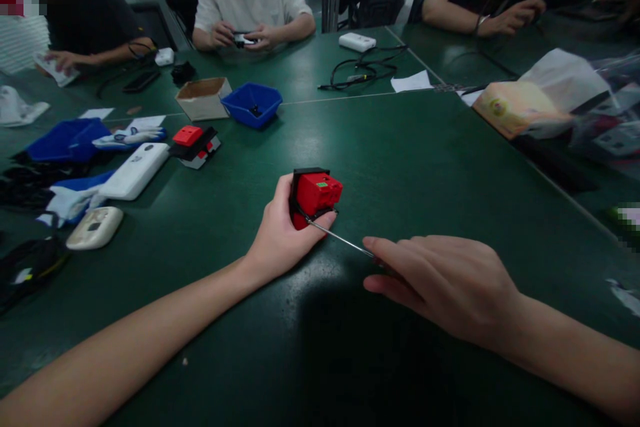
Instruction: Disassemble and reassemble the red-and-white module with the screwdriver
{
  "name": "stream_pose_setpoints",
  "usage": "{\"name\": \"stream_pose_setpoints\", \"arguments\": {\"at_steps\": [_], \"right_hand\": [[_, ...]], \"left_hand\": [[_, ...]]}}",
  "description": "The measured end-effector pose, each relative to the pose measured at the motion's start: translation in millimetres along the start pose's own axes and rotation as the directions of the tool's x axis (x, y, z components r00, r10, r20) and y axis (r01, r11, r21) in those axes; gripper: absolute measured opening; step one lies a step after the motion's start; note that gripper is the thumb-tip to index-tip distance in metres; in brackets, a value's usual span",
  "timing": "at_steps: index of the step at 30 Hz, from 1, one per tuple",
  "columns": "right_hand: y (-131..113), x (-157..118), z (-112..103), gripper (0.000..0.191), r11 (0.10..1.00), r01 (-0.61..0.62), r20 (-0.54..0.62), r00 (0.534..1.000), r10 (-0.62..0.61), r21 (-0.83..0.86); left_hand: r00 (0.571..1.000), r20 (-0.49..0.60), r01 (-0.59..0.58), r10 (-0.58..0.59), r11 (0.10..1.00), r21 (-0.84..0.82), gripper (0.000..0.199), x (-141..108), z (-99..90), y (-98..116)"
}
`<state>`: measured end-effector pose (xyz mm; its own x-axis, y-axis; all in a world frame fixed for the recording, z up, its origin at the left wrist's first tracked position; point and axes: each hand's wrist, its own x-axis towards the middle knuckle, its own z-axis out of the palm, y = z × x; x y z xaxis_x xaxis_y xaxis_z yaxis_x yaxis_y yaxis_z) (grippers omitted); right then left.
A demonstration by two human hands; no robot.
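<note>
My left hand (278,235) is closed around a red power socket (317,191) set in a black frame, held on its side just over the green table (400,167). In my right hand (450,280) is a screwdriver (345,240), its handle mostly hidden by the fingers. The thin metal shaft points left, and its tip meets the lower edge of the socket's black frame near my left thumb. Any screw at the tip is too small to make out. Another red socket in a black frame (193,141) lies farther back on the left.
A blue bin (254,107) holding small black parts stands by a cardboard box (203,99). On the left lie another blue bin (65,140), gloves, a white power bank (137,170) and cables. Plastic-wrapped items (530,107) sit at right. Several people work across the table.
</note>
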<state>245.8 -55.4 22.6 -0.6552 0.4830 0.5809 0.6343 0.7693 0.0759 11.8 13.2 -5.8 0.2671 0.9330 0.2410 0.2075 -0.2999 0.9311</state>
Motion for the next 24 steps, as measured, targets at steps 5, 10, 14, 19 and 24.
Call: {"name": "stream_pose_setpoints", "arguments": {"at_steps": [5, 10, 14, 19, 24], "right_hand": [[-1, 4, -1, 0.016, 0.999, 0.041, -0.049, 0.998, -0.041, -0.002], [-9, 2, -1, 0.008, 0.987, 0.063, -0.067, 0.996, -0.054, 0.145], [-12, 4, -3, 0.013, 0.984, 0.111, -0.082, 0.992, -0.100, 0.137], [-6, 6, -7, 0.011, 0.987, 0.134, -0.085, 0.988, -0.126, 0.091], [-6, 6, -7, 0.020, 0.990, 0.099, -0.060, 0.994, -0.093, 0.098]], "left_hand": [[1.000, 0.004, 0.007, -0.007, 1.000, -0.007, 0.053, 0, -0.2, 2], [1.000, 0.011, 0.017, -0.016, 0.999, -0.030, 0.051, 0, 0.9, 5], [1.000, 0.002, 0.021, -0.021, 1.000, -0.020, 0.051, 0, 1.5, 6], [1.000, 0.005, 0.016, -0.016, 1.000, 0.000, 0.050, 1, 1.3, 6], [1.000, 0.011, 0.000, 0.000, 1.000, 0.021, 0.052, 0, 0.4, 5]]}}
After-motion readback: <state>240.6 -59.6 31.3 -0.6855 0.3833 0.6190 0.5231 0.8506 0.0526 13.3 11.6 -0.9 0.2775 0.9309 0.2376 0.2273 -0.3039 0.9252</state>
